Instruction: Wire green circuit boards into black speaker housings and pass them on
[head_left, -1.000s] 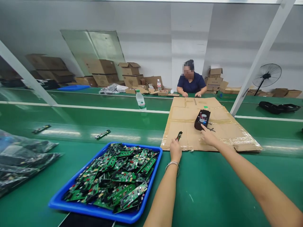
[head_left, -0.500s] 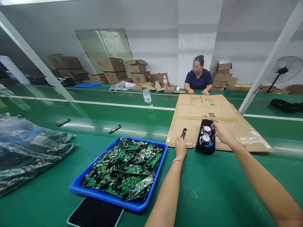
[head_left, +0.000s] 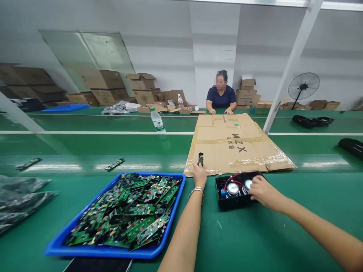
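Note:
My left hand [head_left: 199,176] is closed round the lower end of a small green circuit board [head_left: 201,158], held upright at the near edge of the cardboard. To its right lies a black speaker housing [head_left: 236,203] with two round speakers [head_left: 233,189], red wires and a blue part inside. My right hand [head_left: 262,192] grips the right end of this housing, its fingers curled over the rim by the right speaker. A blue tray [head_left: 110,252] heaped with green circuit boards [head_left: 141,207] stands to the left of my left forearm.
Flat cardboard [head_left: 218,151] lies beyond my hands, with a seated person [head_left: 221,94] behind it. A water bottle [head_left: 158,121] stands farther left. Loose boards [head_left: 115,164] lie behind the tray; plastic bags [head_left: 22,204] are at the left. Black housings [head_left: 312,121] lie at the right.
The speaker housing has turned from lengthwise to crosswise and come nearer on the green table, with my right hand at its end. My left hand still holds the board. The view has swung right.

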Demonstrator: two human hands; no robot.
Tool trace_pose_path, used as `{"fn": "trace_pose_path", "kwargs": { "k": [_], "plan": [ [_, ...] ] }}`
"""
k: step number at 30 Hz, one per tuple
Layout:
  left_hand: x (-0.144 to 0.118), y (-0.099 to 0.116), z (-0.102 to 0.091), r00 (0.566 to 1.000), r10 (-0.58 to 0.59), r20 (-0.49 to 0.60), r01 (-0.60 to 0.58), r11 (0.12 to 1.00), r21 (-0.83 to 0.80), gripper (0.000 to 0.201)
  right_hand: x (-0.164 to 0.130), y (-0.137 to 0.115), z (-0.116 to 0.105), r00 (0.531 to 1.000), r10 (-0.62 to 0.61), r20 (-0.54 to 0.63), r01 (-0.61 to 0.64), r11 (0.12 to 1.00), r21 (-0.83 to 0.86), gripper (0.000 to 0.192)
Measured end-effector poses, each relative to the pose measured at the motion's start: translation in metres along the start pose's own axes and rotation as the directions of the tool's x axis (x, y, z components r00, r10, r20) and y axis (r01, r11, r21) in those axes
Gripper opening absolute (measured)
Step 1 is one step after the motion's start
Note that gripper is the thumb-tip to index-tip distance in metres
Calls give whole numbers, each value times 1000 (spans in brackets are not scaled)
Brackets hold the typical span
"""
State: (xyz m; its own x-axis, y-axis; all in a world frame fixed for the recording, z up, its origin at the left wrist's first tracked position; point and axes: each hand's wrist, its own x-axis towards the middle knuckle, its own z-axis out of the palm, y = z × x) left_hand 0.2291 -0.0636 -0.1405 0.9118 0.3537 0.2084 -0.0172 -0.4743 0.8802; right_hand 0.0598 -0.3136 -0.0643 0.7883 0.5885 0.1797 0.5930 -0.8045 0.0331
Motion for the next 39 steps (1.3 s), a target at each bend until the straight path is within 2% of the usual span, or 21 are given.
{"fn": "trace_pose_path", "kwargs": {
  "k": [3,5,8,11,12,15,16,17,21,24,27,30,33,35,37,39],
  "plan": [
    [1,1,-1,1000,-17,2,17,998,-63,26,-45,-46,1,990,133,-49,-127,985,116,13],
    [1,2,-3,1000,-30,9,30,994,-108,26,-64,-69,-1,968,250,-4,-244,947,211,14],
    [-1,8,-7,998,-47,31,52,982,-184,26,-70,-89,-11,915,392,97,-401,855,330,9],
    [-11,20,-12,995,-53,81,75,954,-290,25,-59,-90,-22,876,476,76,-439,724,533,13],
    [-17,26,-15,993,-48,111,82,939,-334,25,-53,-87,-25,848,527,59,-457,671,584,17],
    [-41,44,-30,973,1,231,109,879,-463,24,-37,-69,-26,724,686,71,-567,534,627,28],
    [-50,51,-38,963,23,267,117,859,-499,25,-32,-62,-24,706,702,91,-588,510,628,30],
    [-59,57,-48,954,46,296,123,840,-528,27,-28,-56,-23,712,693,117,-590,499,635,30],
    [-85,80,-94,907,120,404,146,810,-568,36,-12,-44,-21,791,593,149,-506,499,704,17],
    [-92,95,-121,857,154,492,163,825,-541,35,-2,-44,-24,818,561,124,-447,485,751,19],
    [-91,106,-138,820,167,548,166,846,-507,34,4,-46,-27,830,528,177,-450,449,772,22],
    [-88,113,-150,788,167,592,157,876,-456,33,4,-49,-29,837,471,278,-496,440,749,23],
    [-88,116,-155,733,164,660,154,905,-396,33,5,-52,-30,853,402,334,-515,534,670,26],
    [-89,116,-155,705,163,690,150,916,-371,32,8,-56,-29,861,402,312,-505,598,622,30],
    [-89,114,-153,709,156,688,140,925,-354,27,13,-59,-26,866,426,260,-487,605,630,32],
    [-87,112,-151,738,145,659,125,930,-345,24,17,-63,-22,868,445,221,-460,551,696,36]
  ]
}}
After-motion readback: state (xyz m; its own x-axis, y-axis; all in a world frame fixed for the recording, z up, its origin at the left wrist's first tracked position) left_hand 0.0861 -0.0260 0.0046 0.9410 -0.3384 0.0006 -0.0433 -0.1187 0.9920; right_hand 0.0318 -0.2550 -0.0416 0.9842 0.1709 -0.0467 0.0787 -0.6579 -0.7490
